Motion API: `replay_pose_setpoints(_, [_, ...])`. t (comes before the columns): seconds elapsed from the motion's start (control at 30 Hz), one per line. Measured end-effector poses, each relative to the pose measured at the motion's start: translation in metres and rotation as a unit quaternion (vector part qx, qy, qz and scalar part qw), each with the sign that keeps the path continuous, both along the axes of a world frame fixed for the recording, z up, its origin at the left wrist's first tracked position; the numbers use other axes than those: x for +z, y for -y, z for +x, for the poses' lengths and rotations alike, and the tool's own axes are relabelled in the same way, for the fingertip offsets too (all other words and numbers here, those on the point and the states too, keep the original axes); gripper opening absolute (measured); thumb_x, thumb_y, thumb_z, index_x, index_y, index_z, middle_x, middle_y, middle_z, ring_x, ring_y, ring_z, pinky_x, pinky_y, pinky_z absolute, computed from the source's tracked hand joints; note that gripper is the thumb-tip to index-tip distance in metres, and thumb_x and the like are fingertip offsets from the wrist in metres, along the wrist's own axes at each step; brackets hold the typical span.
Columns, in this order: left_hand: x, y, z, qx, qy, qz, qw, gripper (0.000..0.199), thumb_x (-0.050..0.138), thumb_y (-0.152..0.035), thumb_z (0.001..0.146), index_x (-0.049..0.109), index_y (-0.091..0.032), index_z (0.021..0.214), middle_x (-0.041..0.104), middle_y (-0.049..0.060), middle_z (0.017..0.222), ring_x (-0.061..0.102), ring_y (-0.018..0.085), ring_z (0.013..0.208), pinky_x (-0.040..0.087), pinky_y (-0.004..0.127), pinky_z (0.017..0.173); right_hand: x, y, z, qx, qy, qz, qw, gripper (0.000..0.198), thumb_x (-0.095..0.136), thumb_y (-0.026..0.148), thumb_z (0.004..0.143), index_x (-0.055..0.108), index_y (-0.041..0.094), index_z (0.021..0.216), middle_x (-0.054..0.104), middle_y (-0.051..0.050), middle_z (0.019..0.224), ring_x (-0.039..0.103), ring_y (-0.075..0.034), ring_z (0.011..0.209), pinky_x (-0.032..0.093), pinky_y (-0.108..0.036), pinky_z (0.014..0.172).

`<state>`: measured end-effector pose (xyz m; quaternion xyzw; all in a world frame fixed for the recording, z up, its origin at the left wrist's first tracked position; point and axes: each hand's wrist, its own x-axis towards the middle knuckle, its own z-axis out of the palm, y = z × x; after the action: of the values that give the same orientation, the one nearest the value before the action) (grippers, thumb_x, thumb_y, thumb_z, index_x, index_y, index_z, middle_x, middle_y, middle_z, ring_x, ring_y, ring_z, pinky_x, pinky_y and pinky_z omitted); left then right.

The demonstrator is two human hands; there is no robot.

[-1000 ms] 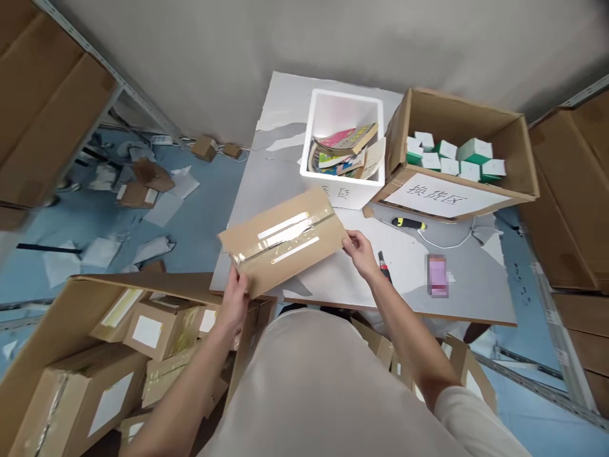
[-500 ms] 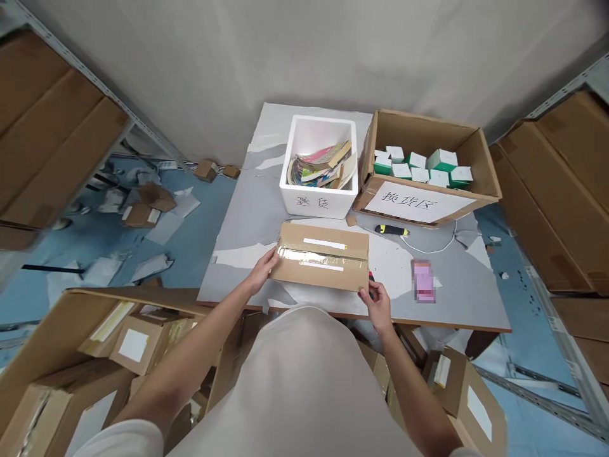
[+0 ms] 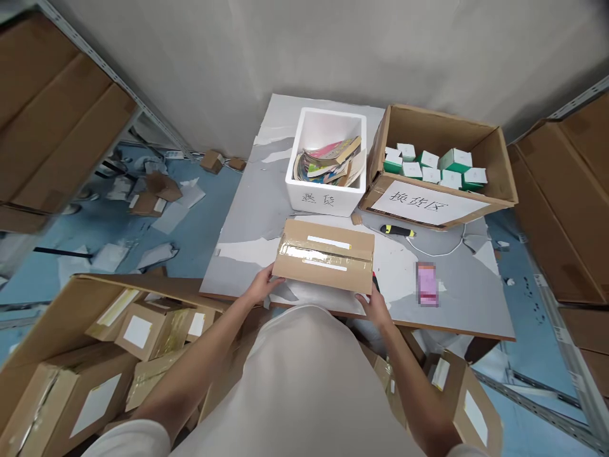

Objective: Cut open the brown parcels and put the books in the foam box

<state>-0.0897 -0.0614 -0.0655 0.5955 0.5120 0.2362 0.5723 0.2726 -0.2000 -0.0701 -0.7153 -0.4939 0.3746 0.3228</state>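
Note:
A flat taped cardboard box (image 3: 328,277) is between my hands over the front of the table, with clear tape along its top seam and two white strips on it. My left hand (image 3: 261,285) grips its lower left corner. At the lower right corner, my right hand (image 3: 375,307) holds the box by its edge, thumb on the near side and fingers mostly hidden. A red and black object (image 3: 375,279) shows partly beside the box's right edge; its kind cannot be made out.
On the table (image 3: 247,222) stand a white foam box (image 3: 326,198) of booklets and a carton (image 3: 495,196) of small white-green boxes. A yellow-black utility knife (image 3: 397,231) and a blurred pink item (image 3: 427,284) lie right. A large carton (image 3: 52,304) of parcels stands at left.
The box's near edge tilts slightly lower, and my hands have shifted a little at its corners. The whole view has turned slightly.

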Motion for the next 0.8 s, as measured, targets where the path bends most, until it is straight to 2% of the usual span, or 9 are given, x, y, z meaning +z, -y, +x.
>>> replay_pose_setpoints(0.17, [-0.009, 0.005, 0.007, 0.013, 0.003, -0.004, 1.000, 0.066, 0.067, -0.057, 0.068, 0.060, -0.016, 0.118, 0.067, 0.013, 0.112, 0.060, 0.031, 0.110, 0.044, 0.048, 0.099, -0.009, -0.007, -0.012, -0.027, 0.001, -0.035, 0.999, 0.042, 0.053, 0.037, 0.081, 0.059, 0.019, 0.119, 0.068, -0.014, 0.113, 0.065, -0.028, 0.100, 0.052, -0.042, 0.083])
replay_pose_setpoints(0.3, [0.005, -0.001, 0.013, 0.033, 0.038, 0.007, 0.999, 0.068, 0.066, -0.059, 0.068, 0.057, -0.016, 0.120, 0.063, 0.014, 0.120, 0.057, 0.029, 0.113, 0.044, 0.046, 0.099, 0.005, -0.011, -0.010, -0.030, -0.019, -0.028, 0.999, 0.037, 0.053, 0.042, 0.082, 0.061, 0.018, 0.109, 0.070, -0.013, 0.109, 0.066, -0.027, 0.095, 0.053, -0.041, 0.080])
replay_pose_setpoints(0.37, [0.021, -0.008, 0.015, 0.048, 0.031, 0.024, 0.998, 0.067, 0.063, -0.058, 0.071, 0.056, -0.016, 0.123, 0.059, 0.015, 0.124, 0.056, 0.028, 0.114, 0.047, 0.044, 0.095, 0.020, -0.015, -0.005, -0.036, -0.017, -0.019, 0.999, 0.039, 0.049, 0.045, 0.084, 0.059, 0.018, 0.110, 0.071, -0.013, 0.105, 0.066, -0.026, 0.095, 0.052, -0.041, 0.082])
replay_pose_setpoints(0.47, [0.045, -0.018, 0.018, 0.066, 0.018, 0.056, 0.996, 0.065, 0.060, -0.055, 0.076, 0.052, -0.019, 0.130, 0.053, 0.014, 0.131, 0.054, 0.027, 0.117, 0.050, 0.040, 0.090, 0.040, -0.024, 0.001, -0.062, -0.013, 0.019, 0.998, 0.049, 0.044, 0.049, 0.088, 0.053, 0.018, 0.124, 0.070, -0.012, 0.109, 0.066, -0.025, 0.096, 0.051, -0.040, 0.085])
replay_pose_setpoints(0.53, [0.054, -0.024, 0.020, 0.074, 0.019, 0.057, 0.995, 0.069, 0.062, -0.053, 0.076, 0.048, -0.020, 0.135, 0.052, 0.014, 0.133, 0.053, 0.026, 0.117, 0.051, 0.039, 0.090, 0.049, -0.031, 0.002, -0.086, -0.018, 0.040, 0.995, 0.055, 0.045, 0.051, 0.088, 0.048, 0.018, 0.132, 0.070, -0.012, 0.110, 0.065, -0.024, 0.098, 0.050, -0.040, 0.088])
replay_pose_setpoints(0.63, [0.055, -0.030, 0.024, 0.096, 0.026, 0.046, 0.994, 0.071, 0.063, -0.052, 0.074, 0.047, -0.019, 0.135, 0.056, 0.014, 0.130, 0.057, 0.025, 0.113, 0.048, 0.040, 0.093, 0.050, -0.040, 0.002, -0.121, -0.046, 0.052, 0.990, 0.058, 0.049, 0.055, 0.085, 0.052, 0.017, 0.129, 0.070, -0.011, 0.107, 0.065, -0.024, 0.099, 0.050, -0.042, 0.090])
replay_pose_setpoints(0.8, [0.054, -0.037, 0.025, 0.125, 0.038, 0.047, 0.990, 0.064, 0.063, -0.052, 0.073, 0.058, -0.014, 0.124, 0.064, 0.014, 0.120, 0.060, 0.024, 0.108, 0.045, 0.040, 0.096, 0.050, -0.051, 0.003, -0.147, -0.135, 0.042, 0.979, 0.056, 0.059, 0.059, 0.075, 0.062, 0.016, 0.113, 0.071, -0.012, 0.106, 0.067, -0.025, 0.095, 0.053, -0.042, 0.086])
